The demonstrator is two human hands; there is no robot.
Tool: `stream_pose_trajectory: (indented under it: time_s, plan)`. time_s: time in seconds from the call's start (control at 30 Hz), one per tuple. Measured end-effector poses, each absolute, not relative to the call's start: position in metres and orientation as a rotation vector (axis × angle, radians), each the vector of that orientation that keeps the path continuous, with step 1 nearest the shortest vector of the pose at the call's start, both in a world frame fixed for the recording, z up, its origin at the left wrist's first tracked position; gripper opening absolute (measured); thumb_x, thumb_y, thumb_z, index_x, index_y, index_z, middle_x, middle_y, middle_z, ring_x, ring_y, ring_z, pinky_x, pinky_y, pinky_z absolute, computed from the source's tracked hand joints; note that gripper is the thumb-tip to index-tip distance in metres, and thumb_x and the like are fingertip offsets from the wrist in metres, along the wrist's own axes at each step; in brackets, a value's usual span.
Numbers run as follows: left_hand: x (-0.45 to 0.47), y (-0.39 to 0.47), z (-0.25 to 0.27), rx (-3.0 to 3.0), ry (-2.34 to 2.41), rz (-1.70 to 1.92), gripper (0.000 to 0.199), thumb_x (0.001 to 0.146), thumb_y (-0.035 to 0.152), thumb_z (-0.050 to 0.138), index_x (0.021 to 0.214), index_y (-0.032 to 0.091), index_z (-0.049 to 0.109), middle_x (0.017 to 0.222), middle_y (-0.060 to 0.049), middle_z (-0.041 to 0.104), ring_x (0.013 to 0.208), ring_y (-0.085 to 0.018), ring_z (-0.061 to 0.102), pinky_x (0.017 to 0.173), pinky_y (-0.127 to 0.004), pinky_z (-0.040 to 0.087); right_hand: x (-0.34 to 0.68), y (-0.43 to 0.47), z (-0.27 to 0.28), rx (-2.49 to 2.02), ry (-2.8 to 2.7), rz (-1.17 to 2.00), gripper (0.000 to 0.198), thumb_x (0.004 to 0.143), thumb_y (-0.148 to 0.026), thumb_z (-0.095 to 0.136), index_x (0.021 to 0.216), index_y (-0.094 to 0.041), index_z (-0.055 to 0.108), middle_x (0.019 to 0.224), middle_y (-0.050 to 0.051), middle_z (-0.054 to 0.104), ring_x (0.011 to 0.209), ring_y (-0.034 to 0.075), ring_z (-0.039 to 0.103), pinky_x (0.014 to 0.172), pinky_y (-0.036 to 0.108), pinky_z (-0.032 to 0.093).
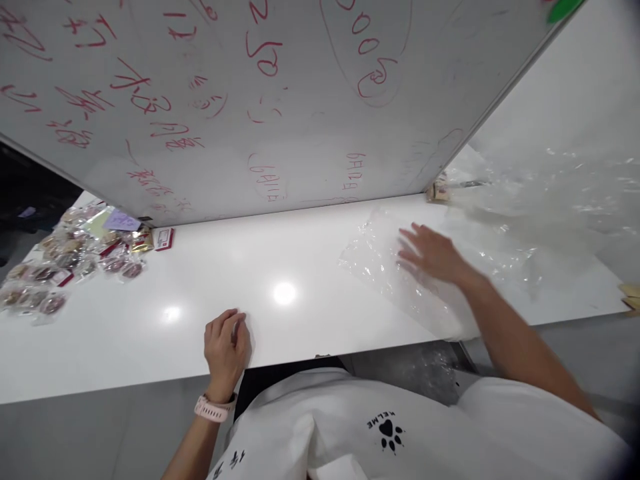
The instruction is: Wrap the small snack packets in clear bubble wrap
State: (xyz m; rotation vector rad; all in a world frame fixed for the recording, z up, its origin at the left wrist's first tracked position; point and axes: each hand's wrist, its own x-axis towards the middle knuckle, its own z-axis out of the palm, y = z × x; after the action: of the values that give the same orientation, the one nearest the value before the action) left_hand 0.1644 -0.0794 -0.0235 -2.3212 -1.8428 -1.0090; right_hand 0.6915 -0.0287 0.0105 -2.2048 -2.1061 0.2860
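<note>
My left hand (226, 348) rests at the front edge of the white table (295, 260), its fingers curled in and no object showing in them. A pink watch band (215, 408) is around that wrist. Over to the right, my right hand (434, 253) is spread, with slightly blurred fingers, above a clear plastic bag (375, 250) lying flat on the table. Whether the fingertips touch the plastic, I cannot tell.
A whiteboard (300, 120) with red writing stands along the back of the table. Several small wrapped packets (70, 250) and a small red-and-white box (164, 239) lie at the left. A large heap of clear plastic (540, 220) covers the right end.
</note>
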Motion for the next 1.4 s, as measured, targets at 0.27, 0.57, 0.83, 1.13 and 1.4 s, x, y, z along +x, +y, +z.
stream_pose_trajectory:
  time_s: [0.27,0.57,0.83,1.13,1.4]
  plan:
    - [0.166,-0.085,-0.021,-2.348,-1.960,-1.170,0.022,0.096,0.027,0.049,0.108,0.018,0.065,0.111,-0.012,0.068,0.106,-0.026,0.060,0.093,-0.044,0.050,0.523,-0.089,-0.045,-1.882,-2.295,0.197,0.072,0.099,-0.066,0.020,0.162,-0.032,0.015,0.168,0.003,0.013,0.155,0.029,0.010,0.124,0.054,0.014]
    - [0.131,-0.069,0.005,-2.060,-2.316,-1.584,0.032,0.096,0.033,0.049,0.124,0.019,0.057,0.125,-0.013,0.060,0.112,-0.024,0.058,0.091,-0.039,0.052,0.336,-0.032,-0.018,-1.179,-2.706,0.537,0.080,0.096,-0.073,0.027,0.161,-0.027,0.023,0.167,0.005,0.010,0.155,0.028,0.004,0.125,0.053,0.008]
    - [-0.011,0.046,0.021,-1.807,-2.422,-0.918,0.051,0.089,0.022,0.058,0.138,0.011,0.048,0.151,-0.019,0.039,0.144,-0.036,0.028,0.118,-0.057,0.027,0.326,-0.050,0.011,-1.232,-2.584,0.398,0.061,0.102,-0.059,0.029,0.155,-0.031,0.038,0.163,0.004,0.031,0.154,0.029,0.016,0.124,0.055,0.014]
    - [-0.073,0.132,0.006,-2.034,-2.602,-0.413,0.081,0.090,0.057,0.055,0.155,0.013,0.030,0.166,-0.020,0.012,0.153,-0.042,0.000,0.118,-0.069,0.004,0.369,-0.086,-0.043,-1.664,-2.400,0.111,0.057,0.102,-0.057,0.029,0.154,-0.036,0.038,0.164,0.002,0.027,0.153,0.028,0.019,0.122,0.055,0.019]
    - [-0.021,0.041,-0.008,-2.299,-2.124,-0.412,0.049,0.092,0.049,0.051,0.131,0.020,0.058,0.139,-0.018,0.052,0.130,-0.041,0.038,0.105,-0.057,0.035,0.363,-0.084,-0.036,-1.695,-2.366,0.155,0.056,0.102,-0.056,0.029,0.155,-0.037,0.036,0.165,0.000,0.025,0.154,0.027,0.017,0.123,0.054,0.017]
